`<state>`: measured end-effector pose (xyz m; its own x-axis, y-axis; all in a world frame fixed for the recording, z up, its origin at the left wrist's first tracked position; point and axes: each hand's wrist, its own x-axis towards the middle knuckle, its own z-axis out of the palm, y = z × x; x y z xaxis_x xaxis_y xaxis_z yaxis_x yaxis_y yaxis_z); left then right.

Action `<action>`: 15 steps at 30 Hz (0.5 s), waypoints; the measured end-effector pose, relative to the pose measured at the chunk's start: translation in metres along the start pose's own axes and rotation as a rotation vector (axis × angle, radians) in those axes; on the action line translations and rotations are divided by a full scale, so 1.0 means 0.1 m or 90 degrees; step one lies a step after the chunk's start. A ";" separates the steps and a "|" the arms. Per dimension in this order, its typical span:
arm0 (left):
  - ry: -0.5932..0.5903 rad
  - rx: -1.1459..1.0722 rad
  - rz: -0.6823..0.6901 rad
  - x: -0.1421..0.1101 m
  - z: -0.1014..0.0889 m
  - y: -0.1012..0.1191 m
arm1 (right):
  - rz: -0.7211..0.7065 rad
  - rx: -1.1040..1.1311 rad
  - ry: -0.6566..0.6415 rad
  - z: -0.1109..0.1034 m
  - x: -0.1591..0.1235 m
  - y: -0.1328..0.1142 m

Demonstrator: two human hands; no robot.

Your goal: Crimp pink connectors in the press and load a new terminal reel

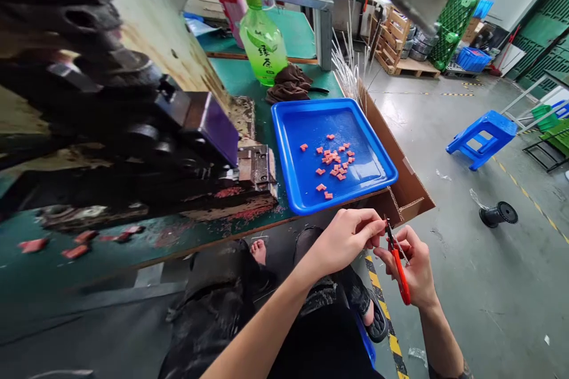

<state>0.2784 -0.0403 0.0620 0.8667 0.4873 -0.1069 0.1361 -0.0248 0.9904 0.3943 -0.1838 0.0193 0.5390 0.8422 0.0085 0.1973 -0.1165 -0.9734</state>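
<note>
Looks partway done tbh, with pink pieces (pixel 329 159) in the blue tray (pixel 306 124) and probably another unfinished, pinched in the left hand (pixel 349 238) at red-handled snips (pixel 401 277) gripped in the right hand (pixel 419 269).

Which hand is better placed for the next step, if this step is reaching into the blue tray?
Probably the left hand: it is nearer to the blue tray. The right hand is farther out and holds the red-handled cutters.
</note>
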 end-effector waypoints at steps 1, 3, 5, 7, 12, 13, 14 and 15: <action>-0.002 0.004 0.005 0.06 0.03 0.00 | -0.007 -0.019 -0.002 -0.06 0.04 0.01; 0.003 0.024 0.014 0.20 0.10 0.00 | -0.012 -0.042 -0.015 -0.19 0.14 0.01; 0.018 0.046 0.014 0.37 0.18 -0.01 | -0.004 -0.043 -0.033 -0.31 0.25 0.02; 0.034 0.058 0.006 0.55 0.26 -0.02 | 0.010 -0.035 -0.042 -0.42 0.36 0.03; 0.067 0.070 -0.015 0.92 0.43 -0.15 | 0.060 -0.040 -0.055 -0.58 0.56 0.14; 0.075 0.072 -0.018 0.98 0.46 -0.18 | 0.065 -0.043 -0.051 -0.59 0.58 0.18; 0.081 0.073 -0.022 1.02 0.48 -0.21 | 0.067 -0.046 -0.044 -0.61 0.60 0.21; 0.088 0.072 -0.026 1.05 0.50 -0.23 | 0.068 -0.049 -0.037 -0.62 0.63 0.25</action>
<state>0.3905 -0.0318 0.0232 0.7864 0.6047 -0.1258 0.2292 -0.0965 0.9686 0.4839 -0.1665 0.0098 0.5123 0.8519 -0.1092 0.2050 -0.2447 -0.9477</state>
